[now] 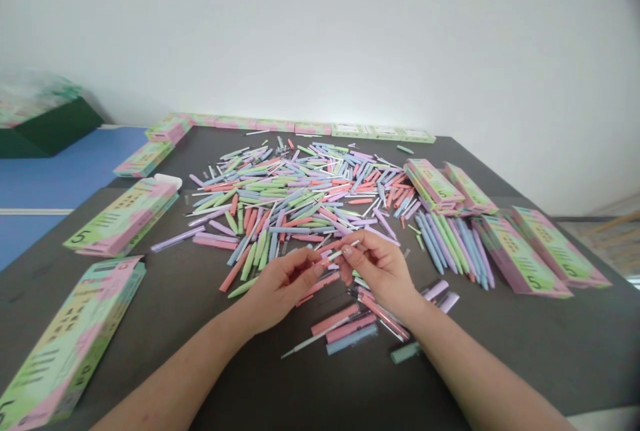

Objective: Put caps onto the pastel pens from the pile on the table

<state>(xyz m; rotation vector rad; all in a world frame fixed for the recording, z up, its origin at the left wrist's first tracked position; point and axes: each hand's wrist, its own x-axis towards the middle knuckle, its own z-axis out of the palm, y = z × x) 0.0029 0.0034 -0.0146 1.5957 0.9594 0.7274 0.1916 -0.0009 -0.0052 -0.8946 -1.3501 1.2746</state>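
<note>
White pen refill (346, 251) held crosswise between two bare hands above a dark tabletop. The right hand (379, 269) pinches it between thumb and forefinger, while the left hand (283, 287) closes its fingertips (318, 267) on the opposite end, where a short coral-pink piece (326, 261) shows; how the two parts meet is too small to tell. The hands are close together, nearly touching at the fingertips. Just below them lie coral pen barrels (335, 319), a pale blue barrel (351, 339), a loose white refill (320, 335) and a sage-green barrel (405, 352), with lilac pieces (440, 295) beside the right wrist. Beyond the hands spreads a large heap of pastel pens and parts (295, 201) in green, pink, blue and lilac. A neat bunch of pens (450, 247) lies to the right. Pastel retail boxes printed with a "5" (123, 217) flank the heap and line the far edge of the table (465, 157). A dark green box (55, 127) stands off to the left, above a blue floor (65, 164).
</note>
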